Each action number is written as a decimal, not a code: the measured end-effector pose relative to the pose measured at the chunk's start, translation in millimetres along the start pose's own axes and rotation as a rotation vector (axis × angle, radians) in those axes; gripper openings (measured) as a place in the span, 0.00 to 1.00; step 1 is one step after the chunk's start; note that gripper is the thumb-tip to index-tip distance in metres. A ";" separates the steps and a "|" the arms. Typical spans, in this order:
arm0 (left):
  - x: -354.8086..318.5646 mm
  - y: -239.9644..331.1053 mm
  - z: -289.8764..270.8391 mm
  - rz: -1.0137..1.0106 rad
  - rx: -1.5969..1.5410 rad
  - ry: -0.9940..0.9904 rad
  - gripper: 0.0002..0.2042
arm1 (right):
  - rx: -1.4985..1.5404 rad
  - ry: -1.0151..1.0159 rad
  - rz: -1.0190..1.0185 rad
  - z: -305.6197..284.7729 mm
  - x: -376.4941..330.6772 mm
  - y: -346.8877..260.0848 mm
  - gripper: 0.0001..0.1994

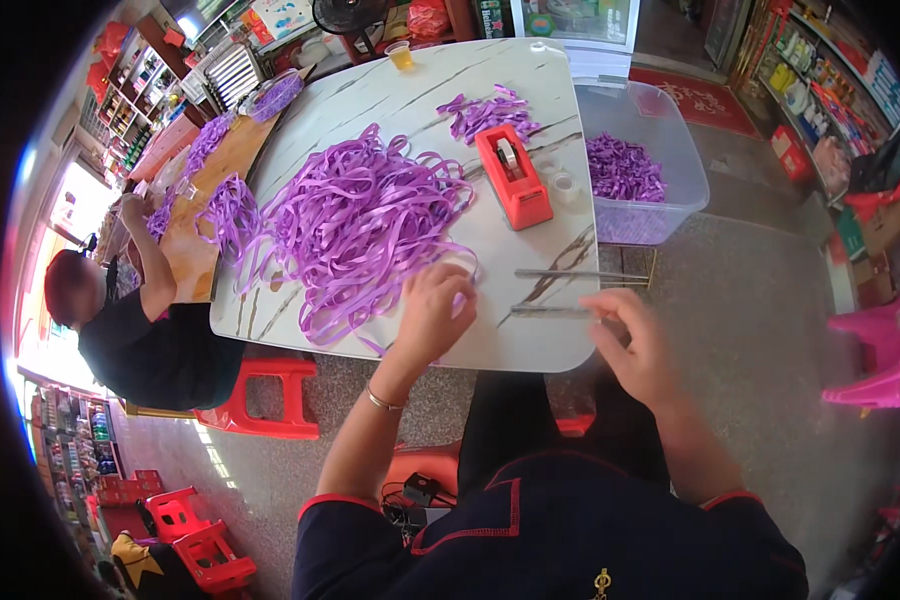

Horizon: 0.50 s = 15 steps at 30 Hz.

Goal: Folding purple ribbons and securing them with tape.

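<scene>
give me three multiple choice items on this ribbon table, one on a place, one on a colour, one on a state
1. Where is the tape dispenser?
A. on the floor
B. on the table, right of the ribbon pile
C. in the clear bin

2. What colour are the ribbons?
A. purple
B. green
C. white

3. What is the right hand doing?
A. resting flat, empty
B. pinching the end of a metal strip
C. lifting a cup

Key: 1 B, it sits on the marble-look table; 2 A, the whole pile is purple; 3 B, its fingertips meet on the metal strip.

Far beyond the right grip [638,345], colourful packaged goods [828,95] crowd shelves, and a red floor mat with pale printed markings [698,100] lies nearby.
</scene>
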<state>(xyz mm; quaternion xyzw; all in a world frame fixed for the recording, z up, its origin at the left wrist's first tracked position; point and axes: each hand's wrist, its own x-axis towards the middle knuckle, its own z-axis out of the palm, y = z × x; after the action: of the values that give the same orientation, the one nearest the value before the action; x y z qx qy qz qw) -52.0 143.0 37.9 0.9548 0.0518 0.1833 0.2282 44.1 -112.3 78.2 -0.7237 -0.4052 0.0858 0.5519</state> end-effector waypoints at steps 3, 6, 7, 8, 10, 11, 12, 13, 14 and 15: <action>-4.0 22.3 3.1 -0.023 0.100 0.055 0.09 | 0.042 -0.021 -0.014 9.4 -3.3 6.3 0.13; -6.0 18.4 7.9 -0.072 0.279 0.192 0.10 | 0.083 -0.040 -0.019 13.6 -6.3 6.5 0.13; -8.7 10.6 9.6 -0.136 0.326 0.144 0.09 | 0.095 -0.052 -0.008 14.2 -7.4 5.9 0.13; -9.6 5.6 10.6 -0.198 0.371 0.094 0.09 | 0.096 -0.052 -0.010 14.3 -8.6 6.2 0.13; -11.9 0.8 14.4 -0.185 0.413 0.100 0.09 | 0.084 -0.062 0.001 14.0 -11.5 7.1 0.13; -13.2 2.1 15.7 -0.144 0.340 0.083 0.08 | 0.082 -0.060 0.001 13.7 -12.7 8.0 0.13; -14.7 4.2 16.8 -0.102 0.267 0.065 0.07 | 0.086 -0.059 0.001 13.5 -13.8 9.1 0.13; -16.2 7.6 18.1 -0.100 0.266 0.066 0.07 | 0.089 -0.059 0.000 13.4 -14.6 9.3 0.13; -16.4 13.8 19.4 -0.032 0.120 0.073 0.06 | 0.089 -0.057 0.000 13.3 -14.1 9.8 0.13; -17.2 22.3 20.9 0.033 -0.028 0.078 0.05 | 0.049 -0.076 -0.023 13.0 -14.2 10.5 0.15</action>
<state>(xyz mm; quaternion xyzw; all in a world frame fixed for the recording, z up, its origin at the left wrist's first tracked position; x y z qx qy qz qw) -59.8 111.3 25.2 0.9444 0.0424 0.2248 0.2363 32.5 -113.1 59.6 -0.7017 -0.4318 0.1166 0.5547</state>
